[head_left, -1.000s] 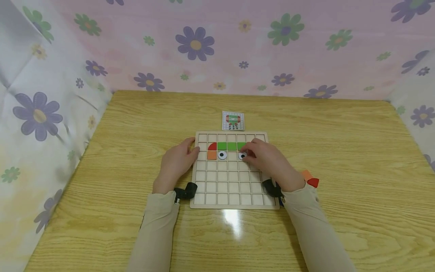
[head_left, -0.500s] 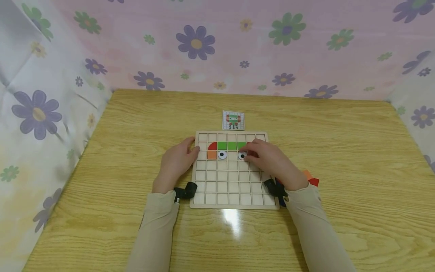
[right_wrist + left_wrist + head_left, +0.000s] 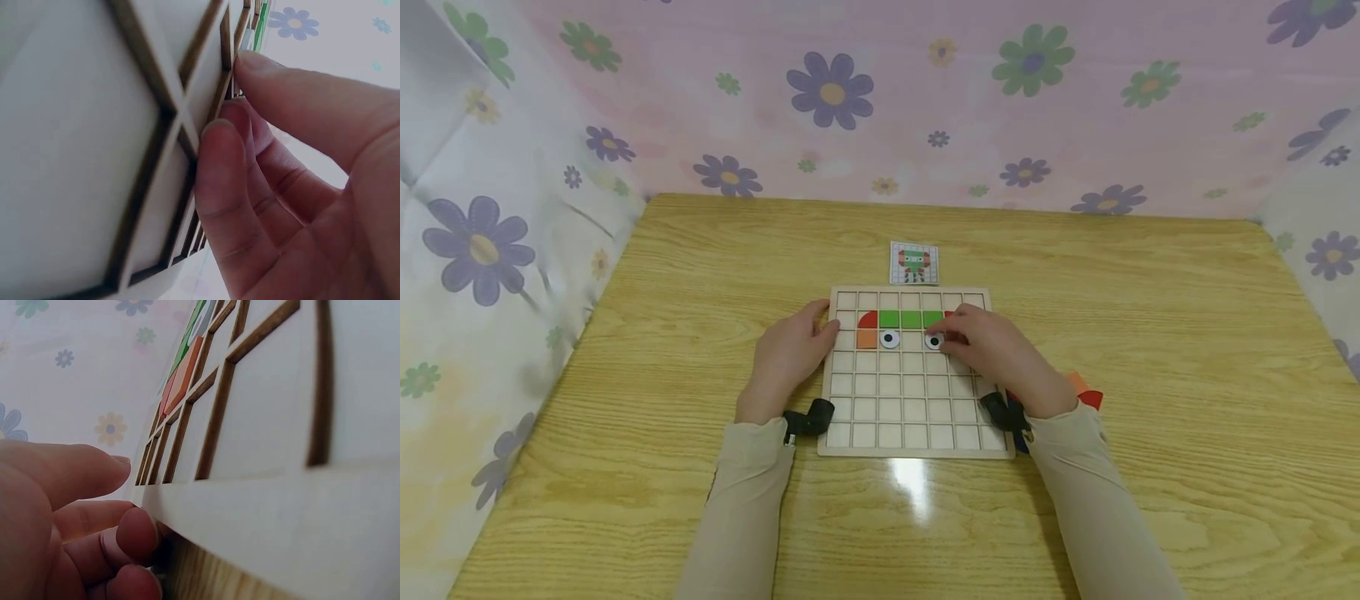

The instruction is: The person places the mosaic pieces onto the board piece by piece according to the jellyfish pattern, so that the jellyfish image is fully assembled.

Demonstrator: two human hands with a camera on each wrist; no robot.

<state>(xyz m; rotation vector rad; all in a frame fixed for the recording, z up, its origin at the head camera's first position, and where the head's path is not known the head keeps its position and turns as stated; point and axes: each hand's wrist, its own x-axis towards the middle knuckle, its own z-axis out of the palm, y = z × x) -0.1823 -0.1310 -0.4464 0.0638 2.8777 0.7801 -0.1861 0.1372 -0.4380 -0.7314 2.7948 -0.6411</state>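
A wooden grid board (image 3: 889, 435) lies on the table. My left hand (image 3: 790, 354) holds its left edge, thumb by the rim and curled fingers (image 3: 136, 534) at the side. My right hand (image 3: 996, 343) is over the upper right cells, thumb and fingers around a round eye piece (image 3: 933, 342); in the right wrist view the fingers (image 3: 222, 169) hide it. A matching eye piece (image 3: 889, 339) sits further left, beside an orange square (image 3: 867, 339). Above run a red quarter-round piece (image 3: 868, 320) and green squares (image 3: 911, 319). A red piece at the right is mostly covered by my right hand.
A picture card (image 3: 914, 263) with a coloured grid figure lies behind the board. Loose orange (image 3: 1077, 382) and red (image 3: 1091, 401) pieces lie right of the board, partly behind my right wrist. Flowered cloth (image 3: 925, 108) closes off the back and sides of the table.
Both hands stay almost in place. The right hand's wrist has shifted slightly to the right, while its fingers remain at the eye piece.
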